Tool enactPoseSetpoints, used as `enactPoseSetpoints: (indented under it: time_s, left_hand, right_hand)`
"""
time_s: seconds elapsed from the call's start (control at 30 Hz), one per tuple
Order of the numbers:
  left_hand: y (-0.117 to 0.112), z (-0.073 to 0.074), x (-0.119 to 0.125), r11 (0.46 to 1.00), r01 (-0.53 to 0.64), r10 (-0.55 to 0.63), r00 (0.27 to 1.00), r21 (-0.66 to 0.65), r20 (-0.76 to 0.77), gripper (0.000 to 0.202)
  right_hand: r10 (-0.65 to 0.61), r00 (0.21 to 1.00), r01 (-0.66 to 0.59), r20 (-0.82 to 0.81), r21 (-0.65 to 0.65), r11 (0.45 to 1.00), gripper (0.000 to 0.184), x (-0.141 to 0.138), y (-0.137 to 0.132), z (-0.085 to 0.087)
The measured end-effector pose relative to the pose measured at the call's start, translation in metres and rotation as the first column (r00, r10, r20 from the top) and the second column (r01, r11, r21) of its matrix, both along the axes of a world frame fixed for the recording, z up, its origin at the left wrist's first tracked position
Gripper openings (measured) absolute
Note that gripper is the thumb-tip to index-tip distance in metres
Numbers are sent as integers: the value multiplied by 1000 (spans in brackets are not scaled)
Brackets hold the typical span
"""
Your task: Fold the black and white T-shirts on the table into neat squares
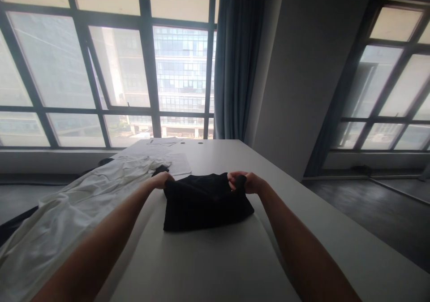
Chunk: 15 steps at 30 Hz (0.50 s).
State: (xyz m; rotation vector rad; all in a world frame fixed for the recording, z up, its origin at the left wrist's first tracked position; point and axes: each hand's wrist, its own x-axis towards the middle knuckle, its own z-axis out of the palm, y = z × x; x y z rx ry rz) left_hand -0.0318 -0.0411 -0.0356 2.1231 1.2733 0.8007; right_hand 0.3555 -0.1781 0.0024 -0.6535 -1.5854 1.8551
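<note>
A black piece of cloth [208, 208], probably a folded garment, lies on the white table [201, 266] in front of me. Its far edge is lifted, with my left hand [162, 180] closed on the left corner and my right hand [247, 183] pinching the right corner. The near edge rests flat on the tabletop. Which garment it is cannot be made out. The left fingertips are partly hidden behind the cloth.
A crumpled white cloth [83, 208] covers the table's left side and hangs over its edge. Sheets of paper [179, 163] lie beyond it, near a small black item [160, 170]. Windows [181, 69], a blue curtain [235, 60] and a pillar [302, 69] stand behind the table.
</note>
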Motion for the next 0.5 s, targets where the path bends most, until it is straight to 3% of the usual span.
enactPoseSetpoints:
  time_s: [0.13,0.2,0.33,0.5]
  left_hand:
    - [6,5,24,997,24,-43,955,-69,-294,36]
    - [7,5,35,997,20,-46,931,-73,-362,41]
    - [9,6,53,991,82,-112,941,-105,-318,41]
    - [10,5,73,981,80,-128,951,-177,-280,33]
  right_hand:
    - [30,996,-29,82,-13,999,28,-6,-2,-1]
    - [37,995,-36,93,-12,999,29,-8,-3,-2]
    - [18,997,-17,69,-26,1000,32,-8,-1,-4]
    - [-144,989,143,-21,-31,989,34,-10,4,-11]
